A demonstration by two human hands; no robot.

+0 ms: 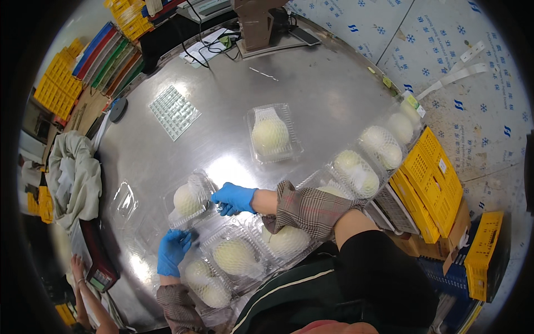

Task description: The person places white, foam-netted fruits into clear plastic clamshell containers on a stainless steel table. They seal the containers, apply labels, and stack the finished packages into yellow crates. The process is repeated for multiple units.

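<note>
Both my hands wear blue gloves. My right hand (234, 199), fingers curled, touches the right edge of a clear plastic clamshell box (190, 198) with pale round produce in foam netting. Below, my left hand (173, 249) touches the lower edge of the same box. Nearer my body are more clear boxes with pale netted produce (235, 256), partly behind my right sleeve. Another filled clear box (272, 133) sits alone farther up the metal table (225, 87). An empty clear box (135, 217) lies open to the left.
A sticker sheet (175, 112) lies at the upper left. Filled boxes line the right edge beside yellow crates (434, 175). A scale-like stand (256, 25) with cables is at the far edge. Another person's hand (77, 267) is at the lower left, near a dark red device (98, 259).
</note>
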